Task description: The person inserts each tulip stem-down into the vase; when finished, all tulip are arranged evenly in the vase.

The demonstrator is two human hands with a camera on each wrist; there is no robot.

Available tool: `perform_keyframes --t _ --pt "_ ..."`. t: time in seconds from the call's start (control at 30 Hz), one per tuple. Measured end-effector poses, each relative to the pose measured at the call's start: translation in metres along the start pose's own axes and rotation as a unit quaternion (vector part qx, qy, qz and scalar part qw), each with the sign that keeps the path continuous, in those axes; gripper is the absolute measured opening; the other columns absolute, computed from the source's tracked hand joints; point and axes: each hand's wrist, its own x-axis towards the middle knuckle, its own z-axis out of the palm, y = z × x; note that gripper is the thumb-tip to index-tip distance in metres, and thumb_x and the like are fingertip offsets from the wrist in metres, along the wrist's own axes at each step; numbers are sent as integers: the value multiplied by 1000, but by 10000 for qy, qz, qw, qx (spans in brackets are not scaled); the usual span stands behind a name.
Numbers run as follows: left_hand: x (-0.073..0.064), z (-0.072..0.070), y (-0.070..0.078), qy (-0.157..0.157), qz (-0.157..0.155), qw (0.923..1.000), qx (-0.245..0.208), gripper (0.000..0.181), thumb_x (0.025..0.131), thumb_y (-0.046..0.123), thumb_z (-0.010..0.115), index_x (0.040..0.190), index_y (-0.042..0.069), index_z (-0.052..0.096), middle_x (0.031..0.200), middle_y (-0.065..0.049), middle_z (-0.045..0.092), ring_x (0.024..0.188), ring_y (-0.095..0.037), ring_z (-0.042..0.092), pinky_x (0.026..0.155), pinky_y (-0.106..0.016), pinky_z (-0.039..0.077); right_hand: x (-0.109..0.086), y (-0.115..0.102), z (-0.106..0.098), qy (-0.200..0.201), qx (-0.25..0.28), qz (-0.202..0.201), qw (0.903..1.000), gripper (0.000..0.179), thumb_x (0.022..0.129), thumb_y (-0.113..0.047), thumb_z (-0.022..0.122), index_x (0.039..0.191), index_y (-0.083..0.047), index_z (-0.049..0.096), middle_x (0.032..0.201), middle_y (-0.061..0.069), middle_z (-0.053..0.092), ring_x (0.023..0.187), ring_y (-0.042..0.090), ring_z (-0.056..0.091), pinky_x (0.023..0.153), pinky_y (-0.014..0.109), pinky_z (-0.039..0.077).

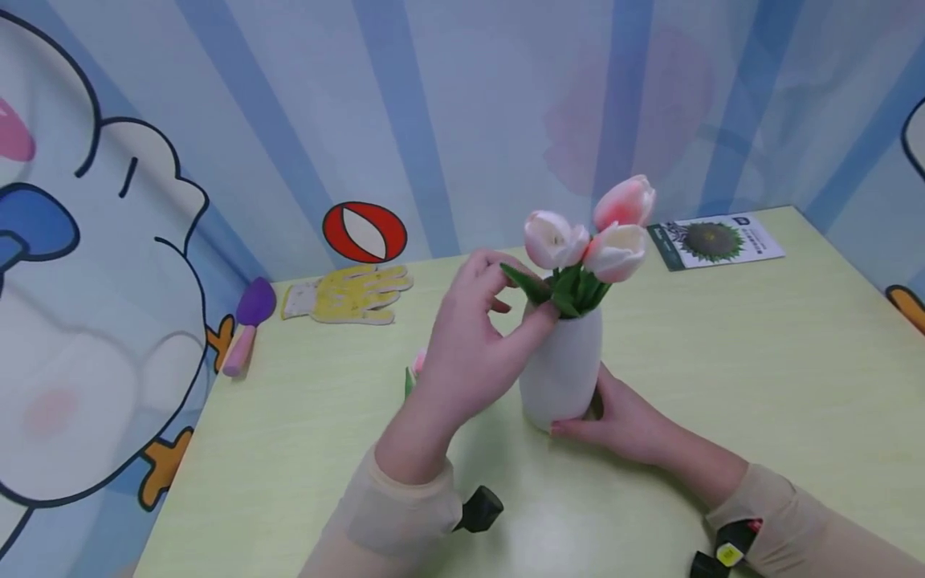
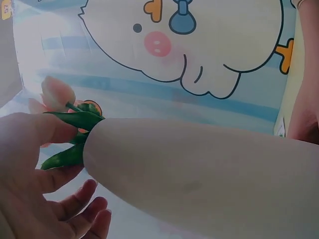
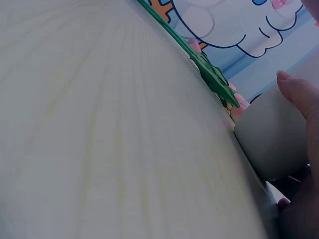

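Observation:
A white vase [image 1: 560, 369] stands upright on the table with several pink-and-white tulips [image 1: 617, 253] in its mouth. My left hand [image 1: 473, 341] is at the rim, its thumb and forefinger pinching the tulips' green leaves [image 2: 65, 157]; its other fingers curl loosely beside the vase. Low down on the right side, my right hand [image 1: 632, 417] grips the vase near its base, thumb in front, the other fingers partly hidden. Another tulip [image 3: 212, 77] lies on the table to the left of the vase; in the head view the left hand hides most of it.
Toward the back left lie a yellow-and-white glove [image 1: 357, 295] and a small trowel [image 1: 253, 309] with a purple blade and pink handle. A card with a round green plant picture [image 1: 715, 239] lies at the back right. A cartoon-printed backdrop [image 1: 491, 120] rises behind the table [image 1: 780, 361].

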Motion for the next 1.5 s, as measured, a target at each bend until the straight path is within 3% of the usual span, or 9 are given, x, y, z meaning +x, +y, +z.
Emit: perform_keyframes --t 0.27,0.37,0.5,0.7,0.87,0.97,1.1,1.37,1.5 --pt "-10 -32 -7 -238 71 9996 -110 41 103 30 58 141 15 56 130 3 62 118 -10 58 96 -39 54 -2 1 -3 80 -125 4 9999 97 81 -41 89 154 -19 30 151 8 49 139 34 49 115 62 38" --pt "-16 -43 -19 -223 -98 9997 -2 38 105 31 56 139 15 58 129 3 63 117 -11 59 97 -40 53 -2 2 -4 100 -171 -7 9998 97 81 -40 89 154 -18 30 150 9 49 139 34 49 115 61 38" --pt "-27 -53 -38 -297 -518 9973 426 29 102 26 64 129 15 64 124 4 66 111 -12 63 95 -43 55 -3 4 -3 130 -115 59 9998 98 79 -41 90 154 -20 30 150 7 49 140 33 49 116 60 37" --pt "-44 -60 -67 -754 -1335 9838 930 24 100 25 69 121 16 67 107 2 70 94 -15 67 84 -39 59 -4 3 -3 150 -106 61 9998 98 80 -40 90 154 -21 30 151 6 49 140 33 48 116 60 37" --pt "-56 -70 -94 -1066 -2135 9602 1452 24 99 30 70 120 19 67 90 1 67 78 -19 63 66 -33 55 -4 1 -1 135 -111 57 9998 97 81 -40 89 155 -18 30 152 9 48 141 35 47 116 62 36" --pt "-64 -77 -108 -1333 -2640 9331 2044 26 96 34 72 117 17 67 86 1 66 72 -18 60 62 -31 51 -5 0 0 120 -113 39 9999 96 82 -40 88 155 -16 31 152 10 48 142 36 47 116 62 36" --pt "-76 -84 -122 -1730 -3036 9004 2593 28 93 34 75 113 16 66 83 1 67 68 -16 59 60 -31 48 -5 -1 0 143 -136 22 9998 95 82 -40 89 154 -17 31 151 9 49 141 34 47 116 61 36" --pt "-102 -90 -136 -2042 -3534 8763 2560 25 91 33 79 104 16 67 76 4 67 66 -15 61 62 -32 48 -2 -3 0 90 -161 -16 9998 95 83 -39 88 155 -16 30 152 10 49 142 35 47 117 61 36" --pt "-111 -90 -138 -2280 -3576 8723 2433 20 88 29 80 96 16 68 74 5 67 64 -13 62 64 -32 48 -2 -3 1 76 -148 8 9999 96 83 -39 88 155 -17 30 153 10 48 142 35 46 117 61 35"
